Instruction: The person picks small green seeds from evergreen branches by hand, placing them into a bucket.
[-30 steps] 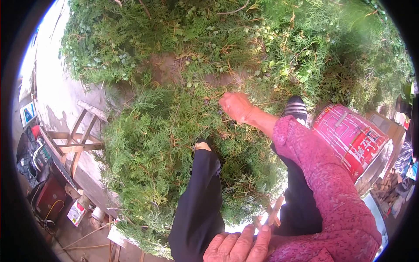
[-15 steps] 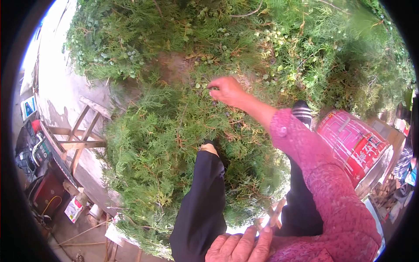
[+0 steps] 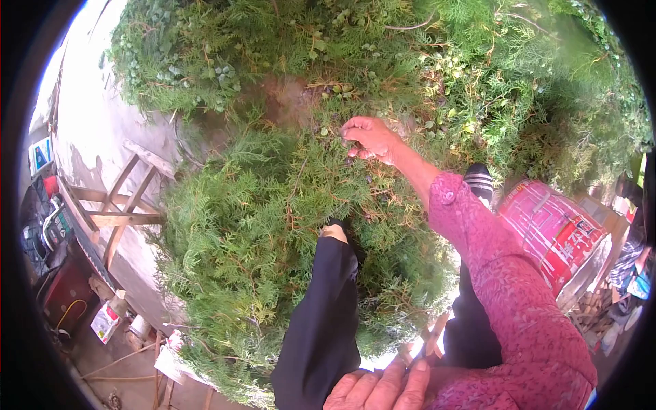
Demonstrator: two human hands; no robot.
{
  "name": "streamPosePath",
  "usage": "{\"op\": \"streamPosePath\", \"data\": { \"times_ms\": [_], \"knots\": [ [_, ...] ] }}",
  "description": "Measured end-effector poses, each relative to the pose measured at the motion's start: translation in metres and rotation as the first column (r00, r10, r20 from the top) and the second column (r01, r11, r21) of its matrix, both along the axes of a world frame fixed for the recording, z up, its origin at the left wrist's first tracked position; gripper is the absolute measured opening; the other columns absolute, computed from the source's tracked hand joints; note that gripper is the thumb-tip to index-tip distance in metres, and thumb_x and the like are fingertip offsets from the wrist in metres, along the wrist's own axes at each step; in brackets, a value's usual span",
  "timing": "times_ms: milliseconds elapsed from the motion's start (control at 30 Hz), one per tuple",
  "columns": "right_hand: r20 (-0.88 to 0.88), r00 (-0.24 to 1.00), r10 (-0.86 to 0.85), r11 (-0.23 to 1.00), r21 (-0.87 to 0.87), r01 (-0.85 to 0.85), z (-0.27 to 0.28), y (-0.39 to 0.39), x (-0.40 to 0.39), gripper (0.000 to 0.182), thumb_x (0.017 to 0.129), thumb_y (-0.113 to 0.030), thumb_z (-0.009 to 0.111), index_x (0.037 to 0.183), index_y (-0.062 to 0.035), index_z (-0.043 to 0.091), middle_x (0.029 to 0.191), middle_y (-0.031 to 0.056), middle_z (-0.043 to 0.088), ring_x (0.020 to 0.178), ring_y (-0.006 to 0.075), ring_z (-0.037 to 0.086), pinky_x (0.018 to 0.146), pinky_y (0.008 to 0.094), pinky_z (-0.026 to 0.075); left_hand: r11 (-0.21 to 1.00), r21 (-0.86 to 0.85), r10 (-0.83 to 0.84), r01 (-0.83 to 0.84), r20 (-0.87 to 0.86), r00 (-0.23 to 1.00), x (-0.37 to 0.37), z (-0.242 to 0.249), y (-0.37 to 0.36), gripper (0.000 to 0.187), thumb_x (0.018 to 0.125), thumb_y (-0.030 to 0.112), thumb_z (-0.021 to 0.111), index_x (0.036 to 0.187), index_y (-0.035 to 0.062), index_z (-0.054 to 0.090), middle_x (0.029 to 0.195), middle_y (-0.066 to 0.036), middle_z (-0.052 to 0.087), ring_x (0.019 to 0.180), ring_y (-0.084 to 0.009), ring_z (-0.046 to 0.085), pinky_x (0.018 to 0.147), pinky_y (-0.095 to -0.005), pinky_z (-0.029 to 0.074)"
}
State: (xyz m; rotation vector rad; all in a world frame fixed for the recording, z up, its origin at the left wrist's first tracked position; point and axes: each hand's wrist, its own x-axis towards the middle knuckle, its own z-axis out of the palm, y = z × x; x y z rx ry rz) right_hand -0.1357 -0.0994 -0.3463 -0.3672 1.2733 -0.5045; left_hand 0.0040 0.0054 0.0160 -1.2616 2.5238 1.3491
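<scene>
Green leafy branches [image 3: 232, 225] cover the ground in front of me and around my feet. Over them, near the middle of the view, my right hand [image 3: 372, 140] reaches out with its fingers curled and partly apart. Something small and dark shows at its fingertips, too small to make out. My left hand [image 3: 383, 389] lies at the bottom edge, its fingers extended side by side across the pink sleeve [image 3: 478, 389] of my right arm.
A pink and red bucket [image 3: 550, 232] stands at the right beside my striped shoe [image 3: 478, 179]. On the left are a wooden frame [image 3: 123, 219] and a pale wall [image 3: 89, 137]. My dark trouser leg [image 3: 321, 301] extends among the branches.
My right hand has shifted slightly right in the view, and its fingers have opened a little. The view has moved slightly. My left hand stays on the sleeve.
</scene>
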Motion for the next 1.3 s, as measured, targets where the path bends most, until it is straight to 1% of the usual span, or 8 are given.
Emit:
{"op": "streamPosePath", "data": {
  "times_ms": [167,333,467,533,733,867,1067,1300],
  "knots": [
    [-0.255,0.953,0.163,0.921,-0.306,-0.24,0.001,-0.017,0.033,0.013,0.075,-0.007,0.059,0.087,-0.0027,0.061,0.083,0.0102,0.056,0.072,0.0192,0.06,0.053,0.0297,0.049,1.0,-0.017,0.001,-0.002,-0.016,1.0,0.004,0.003,-0.003,0.038,0.074,0.018,0.062,0.109,0.0046,0.056,0.089,-0.01,0.057,0.069,-0.0193,0.055,0.064,-0.031,0.043],
    [-0.869,0.453,0.2,0.463,-0.324,-0.825,-0.002,-0.02,0.043,0.02,0.072,0.003,0.052,0.087,-0.0043,0.062,0.084,0.0126,0.057,0.082,0.0288,0.058,0.068,0.0362,0.05,1.0,0.001,0.02,-0.02,-0.011,1.0,0.008,0.003,0.005,0.038,0.074,0.018,0.063,0.109,0.0043,0.056,0.089,-0.011,0.057,0.069,-0.0197,0.055,0.064,-0.0314,0.043],
    [-0.79,0.613,-0.001,0.57,-0.504,-0.649,-0.019,-0.013,0.039,0.017,0.076,0.002,0.054,0.089,-0.0058,0.062,0.08,0.0102,0.059,0.071,0.0229,0.059,0.058,0.0305,0.05,0.999,0.003,0.041,-0.041,-0.025,0.999,0.008,0.003,0.011,0.039,0.073,0.019,0.063,0.108,0.0043,0.056,0.089,-0.011,0.057,0.07,-0.0202,0.055,0.064,-0.0318,0.044],
    [0.059,0.997,0.047,0.997,-0.056,-0.044,0.005,-0.022,0.027,0.011,0.081,-0.005,0.059,0.092,-0.0057,0.061,0.078,0.006,0.06,0.059,0.0137,0.057,0.048,0.0219,0.047,1.0,0.002,0.016,-0.016,-0.02,1.0,0.01,0.004,0.012,0.039,0.073,0.019,0.063,0.108,0.0043,0.056,0.089,-0.012,0.057,0.071,-0.0213,0.055,0.064,-0.0326,0.044],
    [0.564,0.826,-0.017,0.999,0.037,-0.005,0.076,0.012,0.009,0.016,0.082,-0.013,0.062,0.095,-0.0047,0.059,0.075,0.0006,0.06,0.053,0.0063,0.053,0.044,0.016,0.042,0.993,0.061,0.098,-0.097,-0.017,0.995,0.001,0.019,0.016,0.049,0.067,0.021,0.069,0.11,0.0054,0.055,0.101,-0.014,0.056,0.076,-0.0236,0.055,0.064,-0.0328,0.044],
    [0.596,0.802,0.038,0.999,-0.03,-0.025,0.176,0.03,-0.004,0.018,0.082,-0.014,0.063,0.096,-0.0051,0.058,0.077,0.0004,0.059,0.054,0.0036,0.049,0.045,0.0157,0.041,0.922,-0.189,0.327,-0.338,-0.086,0.941,0.003,0.014,0.031,0.07,0.064,0.024,0.075,0.123,-0.0015,0.045,0.116,-0.023,0.048,0.078,-0.0247,0.059,0.064,-0.0318,0.048],
    [0.419,0.894,0.159,0.939,-0.344,-0.006,0.316,0.085,-0.014,0.018,0.084,-0.018,0.061,0.098,-0.0061,0.059,0.08,-0.0029,0.059,0.064,0.0037,0.052,0.052,0.0174,0.043,0.474,0.454,0.866,-0.754,-0.395,0.306,-0.015,0.009,0.045,0.074,0.075,0.022,0.07,0.129,-0.0093,0.029,0.115,-0.023,0.049,0.073,-0.0145,0.058,0.058,-0.0239,0.048],
    [-0.111,0.993,-0.044,0.702,-0.711,-0.048,0.365,0.153,-0.039,0.018,0.085,-0.015,0.06,0.096,-0.0008,0.059,0.076,-0.0042,0.055,0.068,0.0008,0.049,0.057,0.017,0.042,0.793,0.241,0.607,-0.56,-0.387,0.693,-0.044,0.0,0.071,0.028,0.086,0.023,0.056,0.07,0.0,0.052,0.055,-0.012,0.054,0.05,-0.0231,0.053,0.047,-0.0343,0.041]
  ]
}}
